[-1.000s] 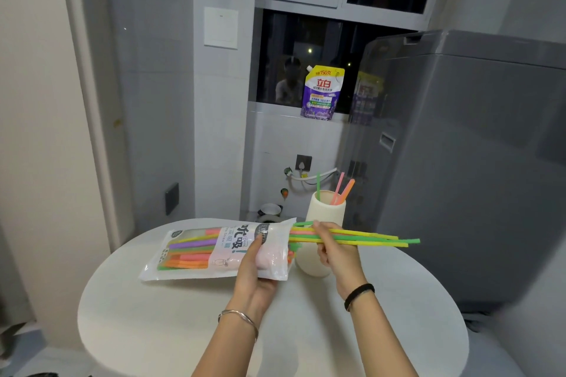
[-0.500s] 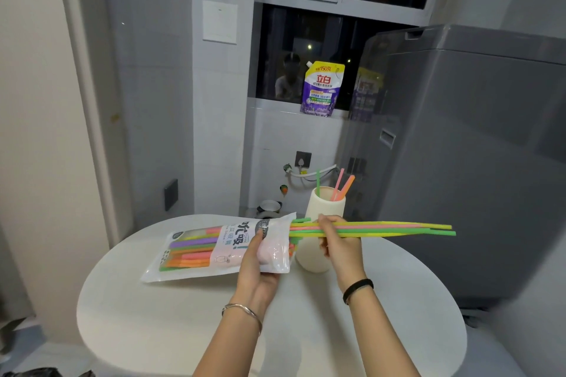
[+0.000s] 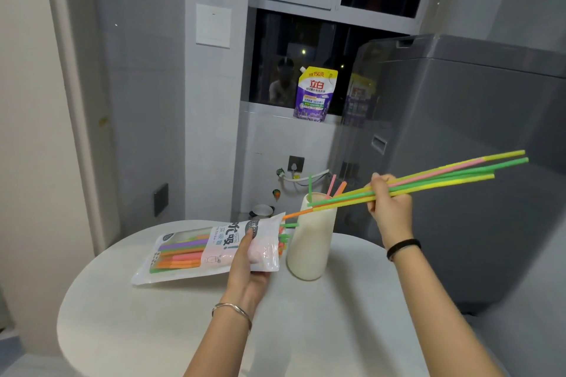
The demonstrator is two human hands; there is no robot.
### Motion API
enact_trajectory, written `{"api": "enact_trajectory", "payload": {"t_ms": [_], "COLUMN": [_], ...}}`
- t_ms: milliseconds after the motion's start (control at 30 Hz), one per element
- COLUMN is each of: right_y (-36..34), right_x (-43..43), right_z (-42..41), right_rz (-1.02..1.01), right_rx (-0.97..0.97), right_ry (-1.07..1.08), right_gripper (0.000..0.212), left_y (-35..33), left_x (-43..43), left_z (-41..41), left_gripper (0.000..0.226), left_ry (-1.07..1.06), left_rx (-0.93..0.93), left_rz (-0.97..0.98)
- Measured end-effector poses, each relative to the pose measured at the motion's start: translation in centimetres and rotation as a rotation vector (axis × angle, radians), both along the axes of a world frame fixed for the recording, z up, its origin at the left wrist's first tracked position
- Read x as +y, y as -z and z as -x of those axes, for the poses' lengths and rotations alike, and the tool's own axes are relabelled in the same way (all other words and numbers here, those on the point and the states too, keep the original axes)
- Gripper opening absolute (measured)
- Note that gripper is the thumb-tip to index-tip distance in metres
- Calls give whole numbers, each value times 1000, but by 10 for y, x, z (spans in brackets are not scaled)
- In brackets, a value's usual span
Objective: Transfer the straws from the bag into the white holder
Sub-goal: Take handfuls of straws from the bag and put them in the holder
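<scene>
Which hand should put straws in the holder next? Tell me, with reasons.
Right. The right hand grips a bunch of straws whose near ends are by the holder rim, so it likely only needs to tilt them in. The left hand is busy holding the bag.

Dark window (image 3: 306,55), grey walls (image 3: 147,101), round white table (image 3: 153,330).

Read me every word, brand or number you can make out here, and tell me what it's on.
"立白" on the purple pouch.
"150克" at the top of that pouch.
"优吸!" on the straw bag in the left hand.
Smaller print on both: too blurred.
</scene>
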State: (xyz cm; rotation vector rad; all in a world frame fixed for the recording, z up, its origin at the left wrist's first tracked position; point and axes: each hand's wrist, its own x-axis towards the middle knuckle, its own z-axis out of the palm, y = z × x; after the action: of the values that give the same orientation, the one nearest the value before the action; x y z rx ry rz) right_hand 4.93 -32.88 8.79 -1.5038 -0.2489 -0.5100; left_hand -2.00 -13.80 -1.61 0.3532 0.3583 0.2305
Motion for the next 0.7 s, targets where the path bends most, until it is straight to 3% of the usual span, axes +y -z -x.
{"api": "enact_trajectory", "payload": {"t_ms": [100,333,500,700], "right_y": [-9,-32,-37,-35], "right_x": [-5,-31,-44,-57], "right_z": [-4,-11,-12,-8], "right_rz": [49,78,103,108], "right_rx": [-25,-90,-68,-62], "right_ry": [3,75,99,130], "right_gripper": [34,34,34,35], "left_y": [0,2,-1,-3], "left_x": [-1,-1,-6,-14], "left_z": [-3,-10,-9,-7], "left_gripper": [36,26,50,49], "left_ry": [-18,-19,-10,22], "left_rx": [-11,-5,-5,-6], "left_rz": [33,45,41,6]}}
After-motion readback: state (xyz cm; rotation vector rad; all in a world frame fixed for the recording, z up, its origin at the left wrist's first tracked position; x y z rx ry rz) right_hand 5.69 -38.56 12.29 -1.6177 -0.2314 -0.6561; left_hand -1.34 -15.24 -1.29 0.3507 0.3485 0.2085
